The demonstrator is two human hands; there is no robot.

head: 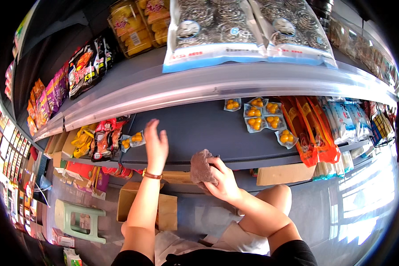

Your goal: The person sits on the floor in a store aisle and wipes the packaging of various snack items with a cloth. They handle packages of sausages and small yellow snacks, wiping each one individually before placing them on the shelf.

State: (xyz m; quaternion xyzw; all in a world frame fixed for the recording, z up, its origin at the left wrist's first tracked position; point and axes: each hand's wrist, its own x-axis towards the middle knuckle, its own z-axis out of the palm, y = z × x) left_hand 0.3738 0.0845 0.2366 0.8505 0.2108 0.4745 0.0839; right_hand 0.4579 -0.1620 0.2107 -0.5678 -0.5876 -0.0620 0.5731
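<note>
My left hand (156,144) is raised over the left part of a dark shelf (189,129), its fingers apart and nothing held. Just left of it lie small clear packets of round yellow food (137,137). My right hand (221,179) grips a brown cloth (202,168) at the shelf's front edge. Several more of the yellow packets (254,113) are grouped on the right part of the same shelf, beside orange-red bags (307,129).
Above runs another shelf edge (219,81) bearing large silver-and-blue bags (219,33). Red packets (106,139) stand at the left. Below are an open cardboard box (168,211) and a pale green plastic stool (93,217). Blue-white bags (347,119) stand right.
</note>
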